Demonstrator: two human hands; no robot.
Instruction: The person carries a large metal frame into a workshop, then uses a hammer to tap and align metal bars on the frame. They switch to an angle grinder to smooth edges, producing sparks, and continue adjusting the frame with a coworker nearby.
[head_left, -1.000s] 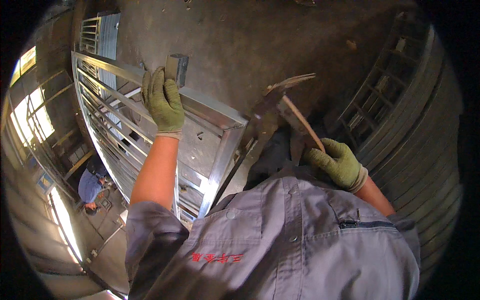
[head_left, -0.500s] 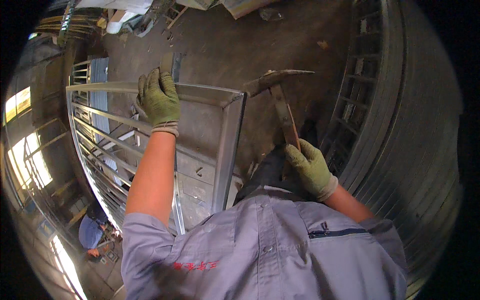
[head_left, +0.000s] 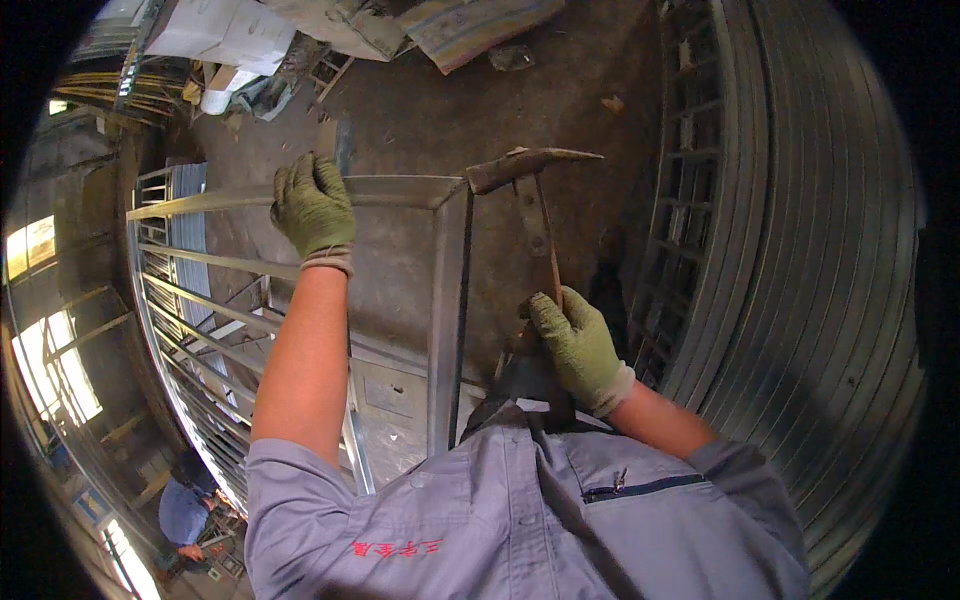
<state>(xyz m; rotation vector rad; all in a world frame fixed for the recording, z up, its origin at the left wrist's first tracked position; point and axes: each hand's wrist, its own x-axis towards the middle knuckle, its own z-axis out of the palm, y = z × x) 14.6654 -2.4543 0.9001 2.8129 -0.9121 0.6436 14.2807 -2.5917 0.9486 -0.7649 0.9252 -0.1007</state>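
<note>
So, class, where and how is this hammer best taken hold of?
Probably by the lower end of its handle, coming from the person's own side and the right, where the right hand grips it. The handle is long and slim and points toward the person; the hammer head lies crosswise at the far end, beside the metal frame's corner.

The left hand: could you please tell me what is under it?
A metal rail passes under the left hand, showing on both sides of it. The stretch directly beneath is covered by the glove, so it cannot be seen.
</note>
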